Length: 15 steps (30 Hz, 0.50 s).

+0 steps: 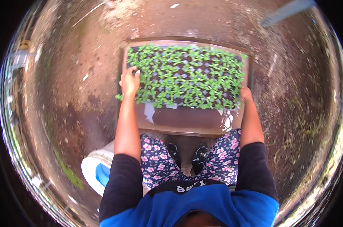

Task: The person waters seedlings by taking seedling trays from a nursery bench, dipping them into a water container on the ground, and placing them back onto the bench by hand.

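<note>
A seedling tray (pixel 184 77) full of small green plants in dark cells lies in a wide brown basin (pixel 179 126) with water in it. My left hand (pixel 130 81) is at the tray's left edge, thumb and fingers bent around the rim. At the right edge, my right hand (pixel 246 93) rests against the tray's lower corner, its fingers hidden by the leaves and the tray side. The strip of basin nearest me shows water with bright reflections.
A white bucket (pixel 91 172) with something blue inside stands at my left. My black shoes (pixel 198 159) are just below the basin. Brown soil (pixel 76 98) surrounds it, and a grey-blue pole (pixel 289 13) reaches in at the upper right.
</note>
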### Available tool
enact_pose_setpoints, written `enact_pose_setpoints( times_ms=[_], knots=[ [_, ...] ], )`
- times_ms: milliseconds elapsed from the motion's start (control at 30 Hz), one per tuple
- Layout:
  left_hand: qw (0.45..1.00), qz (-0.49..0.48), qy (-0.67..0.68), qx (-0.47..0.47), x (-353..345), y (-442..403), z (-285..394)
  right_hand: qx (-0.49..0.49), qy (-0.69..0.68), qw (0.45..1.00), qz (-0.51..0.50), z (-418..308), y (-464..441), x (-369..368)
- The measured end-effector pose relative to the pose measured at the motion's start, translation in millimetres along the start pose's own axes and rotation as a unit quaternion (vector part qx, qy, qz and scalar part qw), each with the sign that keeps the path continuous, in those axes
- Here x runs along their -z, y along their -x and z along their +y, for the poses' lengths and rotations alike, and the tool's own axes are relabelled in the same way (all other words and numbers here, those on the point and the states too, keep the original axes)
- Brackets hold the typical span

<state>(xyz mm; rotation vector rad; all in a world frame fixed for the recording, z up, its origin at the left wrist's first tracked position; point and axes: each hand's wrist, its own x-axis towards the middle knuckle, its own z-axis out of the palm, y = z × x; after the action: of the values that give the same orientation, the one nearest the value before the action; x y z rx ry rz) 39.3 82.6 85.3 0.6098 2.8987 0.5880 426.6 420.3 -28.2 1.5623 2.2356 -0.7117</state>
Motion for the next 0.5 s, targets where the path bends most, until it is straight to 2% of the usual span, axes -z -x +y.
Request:
enact_pose_setpoints(
  times_ms=[67, 133, 167, 233, 300, 333, 433, 467, 500],
  knots=[
    [0.993, 0.010, 0.072, 0.094, -13.9, -21.5, -43.5, 0.022, -0.066, 0.997, 0.042, 25.4, -20.3, -20.4],
    [0.963, 0.014, 0.189, 0.192, -40.9, -43.1, -104.1, 0.027, -0.083, 0.996, 0.025, 36.3, -29.9, -27.7],
    [0.960, 0.016, 0.159, 0.231, -17.7, -36.1, -82.2, 0.008, -0.093, 0.995, 0.018, 44.3, -37.3, -32.1],
    [0.947, 0.006, 0.190, 0.259, -14.1, -41.6, -86.6, -0.023, -0.111, 0.994, -0.006, 42.5, -39.6, -36.2],
    [0.912, -0.041, 0.316, 0.260, -34.2, -53.7, -113.3, -0.052, -0.128, 0.990, -0.037, 39.6, -39.5, -28.4],
    [0.899, -0.053, 0.336, 0.276, -43.7, -59.5, -120.8, -0.050, -0.141, 0.988, -0.038, 30.3, -34.9, -20.1],
    [0.897, -0.136, 0.258, 0.333, -62.1, -59.9, -133.5, -0.073, -0.180, 0.980, -0.037, 15.3, -17.1, -15.9],
    [0.910, -0.160, 0.226, 0.308, -69.4, -63.0, -144.4, -0.095, -0.192, 0.976, -0.033, 14.6, -17.8, -17.5],
    [0.888, -0.187, 0.264, 0.327, -53.2, -56.8, -124.8, -0.117, -0.202, 0.972, -0.026, 19.0, -17.9, -14.9]
  ],
)
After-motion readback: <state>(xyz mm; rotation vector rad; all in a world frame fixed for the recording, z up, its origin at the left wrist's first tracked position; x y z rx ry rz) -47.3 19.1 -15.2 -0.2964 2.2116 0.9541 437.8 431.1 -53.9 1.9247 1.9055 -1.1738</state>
